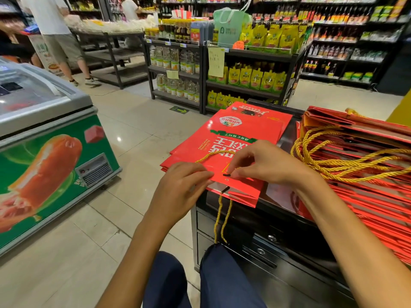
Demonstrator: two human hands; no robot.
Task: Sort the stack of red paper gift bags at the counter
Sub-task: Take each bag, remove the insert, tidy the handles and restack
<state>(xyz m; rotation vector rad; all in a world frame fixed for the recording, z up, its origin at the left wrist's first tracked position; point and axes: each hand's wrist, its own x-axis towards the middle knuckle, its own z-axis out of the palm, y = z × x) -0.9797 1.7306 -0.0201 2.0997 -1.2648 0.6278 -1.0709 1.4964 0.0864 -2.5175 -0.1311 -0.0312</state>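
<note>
A small pile of flat red paper gift bags [242, 134] lies on the dark counter [278, 216], printed side up. My left hand [184, 185] pinches the near edge of the top bag beside its punched hole. My right hand [264, 163] pinches the black tip of a gold cord [213, 154] just above that hole. Another gold cord loop [222, 221] hangs off the near edge toward my knees. To the right sits a tall stack of red bags [369, 190] with tangled gold cord handles [333, 158] on top.
A green chest freezer [51, 165] stands at the left across the tiled aisle. Shelves of yellow packets and bottles [249, 78] rise behind the counter. A person in shorts [60, 41] stands far left. Counter drawers [262, 247] are below the bags.
</note>
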